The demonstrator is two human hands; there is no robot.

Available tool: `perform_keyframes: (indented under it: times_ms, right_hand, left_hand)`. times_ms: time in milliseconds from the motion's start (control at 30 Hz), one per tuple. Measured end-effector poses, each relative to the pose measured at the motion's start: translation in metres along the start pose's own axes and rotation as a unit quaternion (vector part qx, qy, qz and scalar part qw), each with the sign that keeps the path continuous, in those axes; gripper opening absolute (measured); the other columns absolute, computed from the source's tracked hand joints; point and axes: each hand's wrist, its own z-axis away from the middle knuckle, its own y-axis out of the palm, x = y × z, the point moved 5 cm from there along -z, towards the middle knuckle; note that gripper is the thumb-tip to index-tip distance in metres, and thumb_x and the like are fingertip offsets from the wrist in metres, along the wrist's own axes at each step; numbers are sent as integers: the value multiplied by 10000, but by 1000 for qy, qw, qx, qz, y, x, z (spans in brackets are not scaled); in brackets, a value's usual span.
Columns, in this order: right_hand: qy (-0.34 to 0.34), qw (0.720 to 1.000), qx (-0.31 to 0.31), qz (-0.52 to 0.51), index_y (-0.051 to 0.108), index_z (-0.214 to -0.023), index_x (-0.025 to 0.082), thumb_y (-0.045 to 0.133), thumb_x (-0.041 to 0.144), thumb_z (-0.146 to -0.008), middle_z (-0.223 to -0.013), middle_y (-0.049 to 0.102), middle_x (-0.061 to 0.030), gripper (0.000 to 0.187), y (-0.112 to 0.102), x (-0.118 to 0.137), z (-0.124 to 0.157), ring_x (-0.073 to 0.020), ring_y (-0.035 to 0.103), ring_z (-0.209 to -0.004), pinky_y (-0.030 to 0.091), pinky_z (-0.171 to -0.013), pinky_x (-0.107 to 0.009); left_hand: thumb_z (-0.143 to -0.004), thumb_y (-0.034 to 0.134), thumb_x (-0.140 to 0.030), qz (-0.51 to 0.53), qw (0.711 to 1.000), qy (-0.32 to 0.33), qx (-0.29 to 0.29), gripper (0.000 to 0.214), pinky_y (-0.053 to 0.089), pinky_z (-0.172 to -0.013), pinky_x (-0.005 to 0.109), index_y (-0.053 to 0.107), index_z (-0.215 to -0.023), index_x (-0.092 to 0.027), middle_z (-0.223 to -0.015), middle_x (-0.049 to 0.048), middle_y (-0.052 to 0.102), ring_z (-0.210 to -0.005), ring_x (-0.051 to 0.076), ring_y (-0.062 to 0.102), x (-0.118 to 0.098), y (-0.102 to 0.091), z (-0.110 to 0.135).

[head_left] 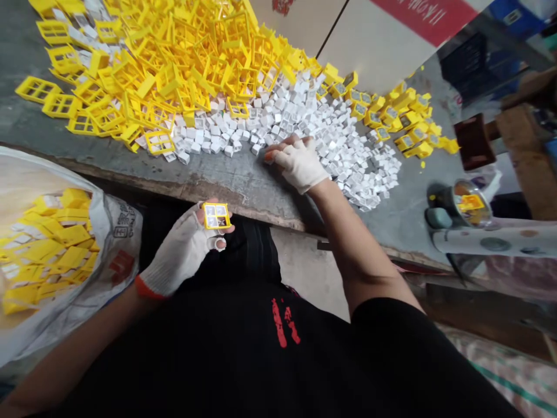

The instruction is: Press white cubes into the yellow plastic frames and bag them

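My left hand, in a white fingerless glove with an orange cuff, pinches a small yellow four-pane frame in front of the table edge. White pieces fill three of its openings; the lower right one looks dark. My right hand, also gloved, rests palm down at the near edge of a spread of small white blocks. Its fingers are bent over the blocks and their tips are partly hidden, so I cannot see whether a block is between them. Heaped behind and to the left are yellow frames.
Yellow pieces with grey-white faces lie at the table's right rear. A white sack of yellow-and-white pieces stands at left. A large white panel with a red band rises behind. At right sit a clear container and a patterned roll.
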Motion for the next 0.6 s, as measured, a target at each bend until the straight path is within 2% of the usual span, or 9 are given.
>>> perform_keyframes:
  times_ms: [67, 133, 200, 267, 367, 500, 600]
  right_hand:
    - [-13, 1000, 20, 10, 815, -1181, 267, 634, 164, -1018, -1288, 837, -78, 264, -1, 6, -4, -376, 629, -1311, 453, -1105, -626]
    - [-21, 1000, -4, -14, 824, -1124, 250, 705, 266, -1014, -1182, 842, -106, 163, -10, 28, 7, -372, 661, -1221, 476, -1057, -598]
    - [-45, 993, -60, -91, 827, -1119, 247, 706, 396, -1046, -1106, 830, -116, 205, -23, 61, 29, -336, 689, -1096, 501, -979, -542]
    - [-72, 970, -111, -203, 822, -1124, 244, 641, 475, -1099, -1071, 825, -91, 294, -31, 95, 53, -287, 706, -1003, 514, -930, -489]
    - [-80, 941, -151, -292, 810, -1069, 236, 612, 533, -1124, -1044, 832, -59, 362, -28, 131, 76, -248, 721, -948, 501, -907, -445]
    - [-84, 948, -142, -272, 827, -1043, 240, 621, 538, -1126, -1021, 845, -53, 372, -11, 146, 78, -229, 718, -926, 463, -905, -423]
    - [-126, 960, -100, -230, 845, -1148, 267, 571, 524, -1152, -1084, 860, -45, 375, -6, 154, 80, -217, 719, -966, 444, -883, -409]
  left_hand:
    - [-869, 919, -421, -3, 1000, 10, -2, 443, 581, -609, 292, 743, -1226, -228, -1108, 81, 796, -852, 250, 803, -1, 0, 2]
    - [-857, 932, -438, -10, 1000, 24, 0, 467, 573, -623, 286, 750, -1235, -231, -1136, 87, 794, -898, 262, 809, -2, 1, 3]
    - [-809, 976, -465, -14, 999, 37, 7, 518, 579, -640, 279, 764, -1224, -241, -1147, 81, 794, -935, 267, 811, -4, 2, 5]
    - [-736, 1027, -475, -10, 999, 53, 9, 561, 603, -652, 280, 786, -1190, -250, -1144, 64, 795, -941, 258, 807, -7, 3, 6]
    - [-673, 1062, -426, -9, 997, 78, -1, 529, 636, -657, 280, 820, -1106, -243, -1135, 56, 806, -923, 228, 785, -11, 4, 7]
    - [-624, 1076, -356, -24, 997, 75, -18, 485, 656, -645, 273, 837, -1025, -227, -1057, 62, 826, -855, 206, 774, -14, 7, 10]
    - [-619, 1062, -302, -52, 996, 61, -48, 447, 642, -602, 243, 835, -994, -213, -974, 52, 829, -770, 186, 763, -16, 11, 12]
